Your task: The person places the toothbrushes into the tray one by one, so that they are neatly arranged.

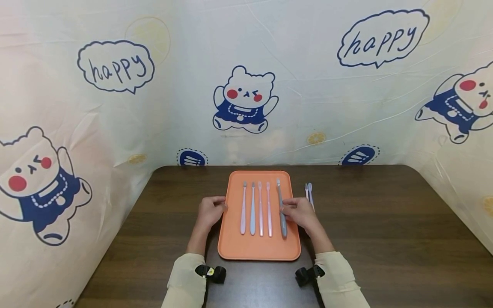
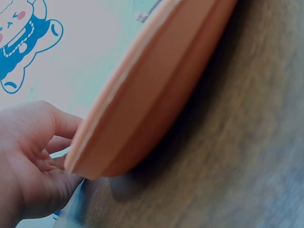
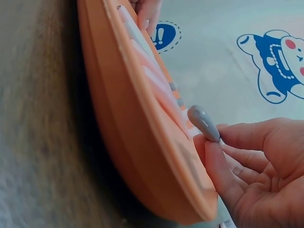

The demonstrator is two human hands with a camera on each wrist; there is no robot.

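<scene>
An orange tray [image 1: 235, 248] lies on the table, bearing a row of toothbrushes with their heads toward the back. From left these are a lilac toothbrush [image 1: 243, 214], a blue toothbrush [image 1: 252, 216], two pink toothbrushes [image 1: 260, 214] and a grey toothbrush [image 1: 283, 224]. My right hand [image 1: 300, 211] pinches the grey one between thumb and fingers; in the right wrist view its handle end [image 3: 203, 122] stands above the tray's rim. At the tray's left edge, my left hand [image 1: 210, 210] grips the rim [image 2: 102, 128] between fingers and thumb.
Two more toothbrushes [image 1: 310, 192] lie on the table just right of the tray, partly hidden behind my right hand. The dark wooden table [image 1: 385, 231] extends to both sides. A printed cloth [image 1: 323, 107] hangs behind it.
</scene>
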